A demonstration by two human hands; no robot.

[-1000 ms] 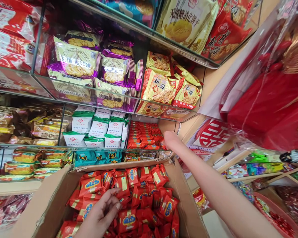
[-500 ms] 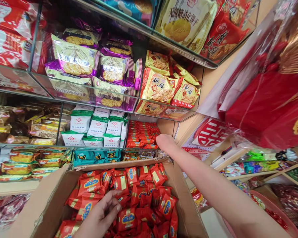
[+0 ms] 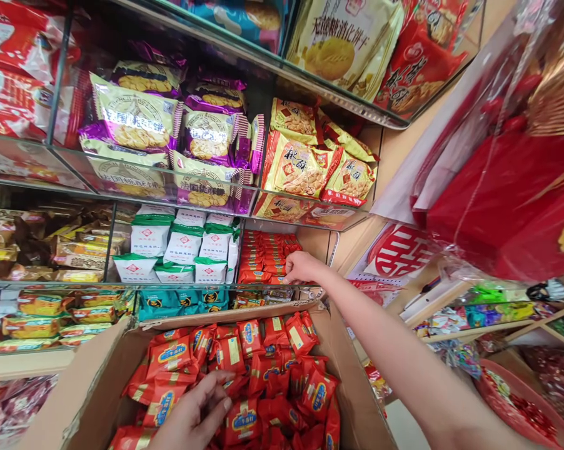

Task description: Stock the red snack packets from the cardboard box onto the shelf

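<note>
A cardboard box (image 3: 94, 381) full of small red biscuit packets (image 3: 242, 420) stands low in front of me. My left hand (image 3: 195, 409) hangs over the packets, its fingers loosely curved and apart from the thumb, with nothing between them. Reaching past the box's far edge, my right hand (image 3: 303, 267) is at the shelf compartment where matching red packets (image 3: 258, 257) are stacked in rows. Its bent fingers close at the right end of the front row, on a red packet; the fingertips are partly hidden.
White-and-green packets (image 3: 186, 244) fill the compartment to the left. Above, a clear shelf front (image 3: 207, 187) guards purple-and-cream biscuit packets (image 3: 141, 119) and yellow-red packets (image 3: 296, 165). A plastic-wrapped red item (image 3: 502, 200) hangs on the right. A pink basin (image 3: 551, 412) sits lower right.
My right hand has shifted slightly left along the front of the stacked red packets. My left hand stays over the box almost unmoved. The view has tilted a little.
</note>
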